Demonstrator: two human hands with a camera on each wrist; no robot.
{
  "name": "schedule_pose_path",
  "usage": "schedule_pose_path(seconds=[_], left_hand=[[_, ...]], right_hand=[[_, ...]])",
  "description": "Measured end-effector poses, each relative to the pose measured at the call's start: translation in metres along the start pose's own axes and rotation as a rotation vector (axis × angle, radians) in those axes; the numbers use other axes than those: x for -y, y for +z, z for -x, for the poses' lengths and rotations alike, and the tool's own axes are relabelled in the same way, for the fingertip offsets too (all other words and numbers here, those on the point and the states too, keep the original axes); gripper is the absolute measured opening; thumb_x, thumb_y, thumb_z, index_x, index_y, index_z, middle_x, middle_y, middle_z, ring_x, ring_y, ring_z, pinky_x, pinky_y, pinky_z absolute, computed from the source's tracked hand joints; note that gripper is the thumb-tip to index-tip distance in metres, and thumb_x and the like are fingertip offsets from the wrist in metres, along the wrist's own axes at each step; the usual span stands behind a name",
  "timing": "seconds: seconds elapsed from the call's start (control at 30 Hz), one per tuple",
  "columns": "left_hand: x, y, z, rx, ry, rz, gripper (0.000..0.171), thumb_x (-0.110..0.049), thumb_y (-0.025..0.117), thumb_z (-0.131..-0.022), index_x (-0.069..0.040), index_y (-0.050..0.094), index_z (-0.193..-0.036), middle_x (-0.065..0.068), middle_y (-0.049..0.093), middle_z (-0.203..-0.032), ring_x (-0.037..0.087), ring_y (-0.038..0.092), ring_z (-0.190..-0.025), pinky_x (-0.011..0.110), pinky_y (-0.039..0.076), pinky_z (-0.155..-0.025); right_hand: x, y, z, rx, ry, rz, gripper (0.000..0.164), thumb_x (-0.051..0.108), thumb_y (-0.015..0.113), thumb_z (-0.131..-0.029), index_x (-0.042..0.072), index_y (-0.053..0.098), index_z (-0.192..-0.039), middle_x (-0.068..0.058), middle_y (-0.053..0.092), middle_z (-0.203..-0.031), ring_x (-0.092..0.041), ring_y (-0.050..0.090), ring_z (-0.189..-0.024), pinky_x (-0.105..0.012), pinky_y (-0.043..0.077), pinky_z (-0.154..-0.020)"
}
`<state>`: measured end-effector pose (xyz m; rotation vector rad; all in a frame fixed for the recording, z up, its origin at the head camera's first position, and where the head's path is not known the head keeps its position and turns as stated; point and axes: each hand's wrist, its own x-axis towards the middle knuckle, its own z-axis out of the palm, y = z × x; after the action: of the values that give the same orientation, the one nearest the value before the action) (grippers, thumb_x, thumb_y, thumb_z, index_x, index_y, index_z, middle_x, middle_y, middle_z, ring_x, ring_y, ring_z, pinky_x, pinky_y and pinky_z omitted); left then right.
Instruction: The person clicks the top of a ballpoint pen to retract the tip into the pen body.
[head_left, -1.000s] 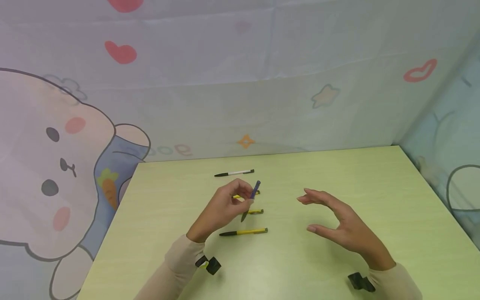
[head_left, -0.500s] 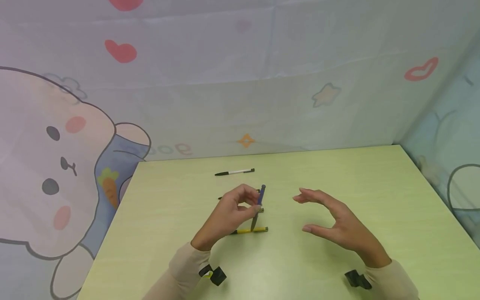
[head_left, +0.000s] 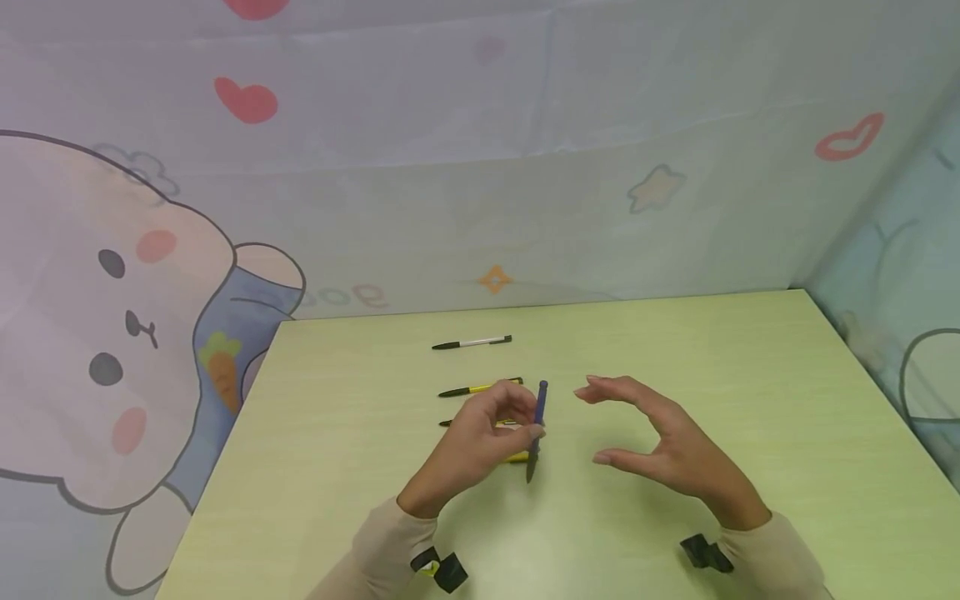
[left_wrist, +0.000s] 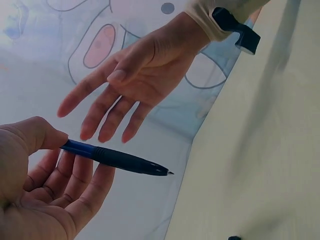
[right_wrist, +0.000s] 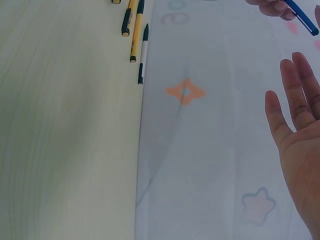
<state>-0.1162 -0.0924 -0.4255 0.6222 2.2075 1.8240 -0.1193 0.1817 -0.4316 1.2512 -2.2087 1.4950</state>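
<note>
Between thumb and fingers, my left hand (head_left: 480, 437) pinches a blue pen (head_left: 539, 410) with a dark grip, held above the table. The left wrist view shows the pen's dark grip (left_wrist: 130, 161) and its small writing point aimed away from the palm. My right hand (head_left: 667, 437) is to the right of the pen, fingers and thumb spread apart with nothing between them. In the right wrist view that palm (right_wrist: 305, 160) faces up toward the camera, and the blue pen's end (right_wrist: 305, 20) shows at the top corner, apart from the right fingers.
On the pale table (head_left: 337, 375) lie a white pen (head_left: 472, 342) with black ends at the back and several yellow and black pens (head_left: 468, 389) in a column, partly hidden by my left hand. A printed cloth (head_left: 420, 208) stands behind the table.
My left hand has moved right and toward me with the blue pen, which has turned more upright in the head view. The right hand has drifted slightly left, narrowing the gap.
</note>
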Motion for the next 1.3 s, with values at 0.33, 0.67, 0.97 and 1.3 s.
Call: schedule_pose_path(seconds=[0.33, 0.67, 0.97, 1.3], left_hand=[[-0.002, 0.011, 0.002, 0.022, 0.010, 0.058, 0.020, -0.007, 0.071, -0.094, -0.008, 0.063, -0.112, 0.007, 0.066, -0.107, 0.019, 0.068, -0.099, 0.035, 0.062, -0.078], [-0.005, 0.016, 0.002, 0.058, 0.064, 0.073, 0.017, -0.010, 0.070, -0.097, -0.011, 0.063, -0.112, 0.006, 0.070, -0.107, 0.019, 0.068, -0.099, 0.034, 0.060, -0.080], [-0.010, 0.017, -0.001, 0.065, 0.051, 0.127, 0.019, -0.013, 0.070, -0.097, -0.008, 0.063, -0.114, 0.009, 0.071, -0.107, 0.022, 0.068, -0.099, 0.047, 0.060, -0.081], [-0.011, 0.019, 0.000, 0.064, 0.046, 0.188, 0.027, -0.016, 0.071, -0.097, -0.014, 0.064, -0.123, 0.011, 0.071, -0.109, 0.024, 0.069, -0.102, 0.043, 0.061, -0.082]], right_hand=[[0.016, 0.007, -0.016, 0.007, -0.045, 0.001, 0.089, -0.009, 0.087, -0.069, 0.000, 0.046, -0.147, -0.016, 0.062, -0.132, -0.021, 0.057, -0.125, -0.021, 0.036, -0.113], [0.022, 0.013, -0.026, 0.017, -0.113, -0.008, 0.084, -0.011, 0.088, -0.066, -0.003, 0.051, -0.141, -0.014, 0.059, -0.136, -0.020, 0.055, -0.127, -0.021, 0.041, -0.110], [0.024, 0.013, -0.031, 0.011, -0.124, -0.013, 0.085, -0.013, 0.087, -0.065, -0.006, 0.051, -0.141, -0.019, 0.058, -0.133, -0.017, 0.055, -0.126, -0.022, 0.042, -0.109], [0.026, 0.016, -0.031, 0.037, -0.099, -0.043, 0.086, -0.014, 0.086, -0.067, -0.006, 0.046, -0.143, -0.022, 0.055, -0.135, -0.015, 0.052, -0.128, -0.021, 0.039, -0.111]])
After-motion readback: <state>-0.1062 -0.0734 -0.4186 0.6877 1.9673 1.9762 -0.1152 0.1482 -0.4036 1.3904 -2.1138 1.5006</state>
